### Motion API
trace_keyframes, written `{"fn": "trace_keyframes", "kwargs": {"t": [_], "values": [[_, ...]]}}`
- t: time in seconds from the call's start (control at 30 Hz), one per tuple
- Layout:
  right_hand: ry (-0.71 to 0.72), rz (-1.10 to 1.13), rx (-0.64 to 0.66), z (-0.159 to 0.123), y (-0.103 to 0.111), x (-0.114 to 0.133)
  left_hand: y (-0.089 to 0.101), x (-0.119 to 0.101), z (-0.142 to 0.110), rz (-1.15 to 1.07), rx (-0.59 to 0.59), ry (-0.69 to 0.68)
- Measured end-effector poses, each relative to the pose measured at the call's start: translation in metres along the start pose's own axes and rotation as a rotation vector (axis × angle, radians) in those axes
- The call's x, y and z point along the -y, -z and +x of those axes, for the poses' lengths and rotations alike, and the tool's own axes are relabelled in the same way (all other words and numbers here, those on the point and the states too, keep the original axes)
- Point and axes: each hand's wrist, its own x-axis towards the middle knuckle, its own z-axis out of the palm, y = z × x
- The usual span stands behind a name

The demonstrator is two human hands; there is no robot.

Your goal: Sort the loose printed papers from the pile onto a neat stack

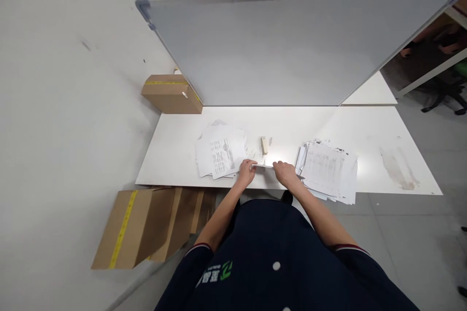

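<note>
Between my hands a thin stack of white paper (264, 166) is held upright, seen nearly edge-on above the front of the table. My left hand (247, 172) is closed on its left end, and my right hand (284, 173) grips the right end. Just beyond the paper lies a small beige block-like object (264, 145), perhaps a stapler. Left of my left hand, a loose pile of printed sheets (222, 151) spreads over the table. A thicker, untidy pile of printed sheets (326, 170) lies beside my right hand.
A white table (368, 131) runs across in front of me, backed by an upright whiteboard (270, 48). One cardboard box (171, 97) sits at its back left corner. More cardboard boxes (124, 228) stand at the lower left, by the wall. A wheeled chair (447, 95) is far right.
</note>
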Motion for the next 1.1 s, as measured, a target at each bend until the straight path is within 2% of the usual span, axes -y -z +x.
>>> {"fn": "trace_keyframes", "kwargs": {"t": [0.07,0.17,0.27,0.33,0.4,0.47,0.57,0.67,0.9,1.1], "values": [[-0.010,0.032,0.001,0.000,-0.003,-0.003,0.001,-0.003,0.002,0.008,0.016,-0.011],[-0.031,0.160,-0.053,-0.002,-0.004,-0.022,0.007,-0.009,0.005,-0.034,-0.061,-0.066],[-0.091,0.465,-0.089,0.001,-0.014,-0.054,0.013,-0.013,0.008,-0.073,-0.144,-0.054],[-0.191,0.802,0.003,0.005,-0.031,-0.073,0.012,-0.012,0.009,-0.060,-0.148,-0.002],[-0.344,1.152,0.165,0.009,-0.052,-0.085,0.008,-0.009,0.011,-0.032,-0.123,0.034],[-0.460,1.352,0.264,0.013,-0.073,-0.089,0.002,-0.006,0.013,-0.008,-0.098,0.034],[-0.509,1.412,0.264,0.017,-0.094,-0.089,-0.005,-0.006,0.017,0.018,-0.080,0.006],[-0.531,1.447,0.248,0.022,-0.101,-0.089,-0.009,-0.011,0.022,0.047,-0.054,-0.011],[-0.535,1.469,0.202,0.042,-0.106,-0.097,-0.017,-0.021,0.035,0.138,0.053,-0.020],[-0.509,1.446,0.200,0.051,-0.098,-0.095,-0.029,-0.026,0.049,0.280,0.144,0.025]]}}
